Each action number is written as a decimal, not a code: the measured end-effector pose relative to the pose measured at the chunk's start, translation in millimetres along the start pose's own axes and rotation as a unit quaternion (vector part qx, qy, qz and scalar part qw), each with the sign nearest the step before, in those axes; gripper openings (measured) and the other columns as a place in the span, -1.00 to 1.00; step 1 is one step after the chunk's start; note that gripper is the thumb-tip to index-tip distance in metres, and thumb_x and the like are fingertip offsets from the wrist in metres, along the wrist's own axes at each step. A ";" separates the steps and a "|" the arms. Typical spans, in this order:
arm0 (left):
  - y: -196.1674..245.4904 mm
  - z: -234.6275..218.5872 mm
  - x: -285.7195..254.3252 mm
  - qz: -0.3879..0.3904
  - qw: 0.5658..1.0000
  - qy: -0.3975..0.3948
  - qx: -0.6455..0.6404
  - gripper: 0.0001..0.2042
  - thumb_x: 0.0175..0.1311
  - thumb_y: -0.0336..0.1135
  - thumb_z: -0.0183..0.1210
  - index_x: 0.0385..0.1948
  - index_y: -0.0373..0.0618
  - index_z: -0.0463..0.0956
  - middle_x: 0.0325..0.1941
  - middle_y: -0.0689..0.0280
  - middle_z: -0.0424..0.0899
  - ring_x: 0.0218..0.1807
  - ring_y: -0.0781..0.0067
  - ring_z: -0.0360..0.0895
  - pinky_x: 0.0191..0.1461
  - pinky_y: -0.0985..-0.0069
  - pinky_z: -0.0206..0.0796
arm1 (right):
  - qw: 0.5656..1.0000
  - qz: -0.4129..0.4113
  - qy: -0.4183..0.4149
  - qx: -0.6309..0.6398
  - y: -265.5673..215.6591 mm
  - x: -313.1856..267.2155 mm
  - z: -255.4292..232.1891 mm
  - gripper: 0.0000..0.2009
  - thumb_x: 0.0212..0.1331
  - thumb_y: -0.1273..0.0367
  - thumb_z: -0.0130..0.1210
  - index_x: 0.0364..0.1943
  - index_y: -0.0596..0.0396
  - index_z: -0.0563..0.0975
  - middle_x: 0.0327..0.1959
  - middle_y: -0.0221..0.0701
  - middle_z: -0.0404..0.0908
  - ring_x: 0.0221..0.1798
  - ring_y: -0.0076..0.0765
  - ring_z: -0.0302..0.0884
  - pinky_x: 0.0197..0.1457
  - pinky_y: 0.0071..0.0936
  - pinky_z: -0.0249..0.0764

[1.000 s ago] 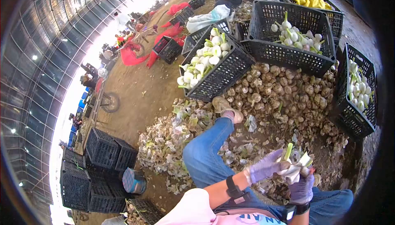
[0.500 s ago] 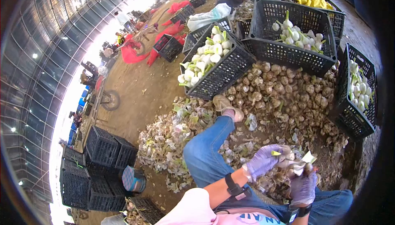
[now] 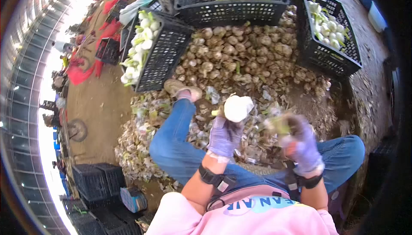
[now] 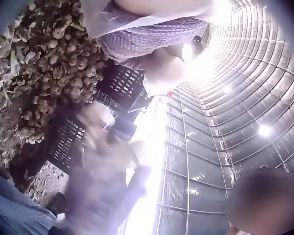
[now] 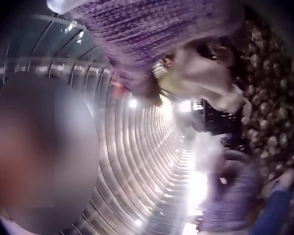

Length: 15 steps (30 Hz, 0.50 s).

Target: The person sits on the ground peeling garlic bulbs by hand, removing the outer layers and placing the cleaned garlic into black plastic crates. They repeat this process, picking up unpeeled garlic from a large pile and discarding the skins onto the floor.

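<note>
My left hand [image 3: 225,139], in a purple glove, grips a white garlic bulb [image 3: 238,108] with its green stem end pointing left. To its right, my gloved right hand [image 3: 304,145], blurred, holds loose greenish and pale peelings [image 3: 278,126], apart from the bulb. The left wrist view has my left hand [image 4: 149,41] around the bright bulb [image 4: 162,72]. Pale peelings [image 5: 203,76] hang from my right hand [image 5: 157,34] in the right wrist view. Some fingertips are hidden or blurred.
Unpeeled garlic [image 3: 240,54] lies heaped ahead, with discarded skins [image 3: 133,149] at the left. Black crates with white bulbs stand left [image 3: 161,56], ahead [image 3: 231,13] and right [image 3: 330,61]. Bent legs in jeans [image 3: 174,136] flank the hands.
The head view has swung right. The hands, close together at the garlic before, have moved apart; the bulb now shows round and white in my left hand, with peelings in my right.
</note>
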<state>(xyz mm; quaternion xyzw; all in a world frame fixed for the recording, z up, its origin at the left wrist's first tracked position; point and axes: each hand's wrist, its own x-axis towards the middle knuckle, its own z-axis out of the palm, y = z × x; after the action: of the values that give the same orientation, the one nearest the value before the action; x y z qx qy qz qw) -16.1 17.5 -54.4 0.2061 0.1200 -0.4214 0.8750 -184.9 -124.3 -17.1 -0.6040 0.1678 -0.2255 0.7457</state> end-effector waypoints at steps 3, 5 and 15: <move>-5.5 2.7 1.0 -0.015 0.998 0.062 0.016 -0.59 0.22 -0.06 0.07 -0.02 -0.16 0.39 -0.13 0.22 0.56 -0.29 0.42 0.55 -0.39 0.55 0.53 | 0.972 -0.033 -0.006 -0.232 30.4 6.6 8.9 -0.38 -0.05 0.29 0.28 0.12 0.14 0.29 -0.11 -0.30 0.49 -0.03 -0.34 0.42 0.05 -0.46 0.36; -12.5 5.5 0.7 -0.022 0.996 0.081 0.025 -0.58 0.21 -0.03 0.07 -0.03 -0.15 0.39 -0.13 0.23 0.57 -0.26 0.43 0.56 -0.42 0.56 0.51 | 0.960 -0.096 0.030 -0.261 34.9 10.2 23.0 -0.41 -0.05 0.33 0.28 0.11 0.15 0.31 -0.13 -0.32 0.49 -0.05 -0.41 0.41 0.03 -0.50 0.36; -30.1 -50.6 27.3 0.043 0.951 0.123 0.279 -0.70 0.28 -0.16 0.01 -0.13 -0.21 0.44 -0.19 0.20 0.58 -0.17 0.31 0.55 -0.08 0.33 0.46 | 0.936 0.225 -0.093 0.255 20.9 15.7 29.9 -0.83 0.05 0.49 0.13 -0.23 0.12 0.50 -0.39 -0.49 0.52 -0.31 -0.59 0.42 -0.22 -0.56 0.40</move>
<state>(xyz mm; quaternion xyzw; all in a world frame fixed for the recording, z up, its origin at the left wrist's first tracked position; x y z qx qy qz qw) -24.8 5.2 -117.5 0.4974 0.0954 -0.3716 0.7781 -153.3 -104.6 -30.8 -0.3585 0.1663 -0.0295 0.9181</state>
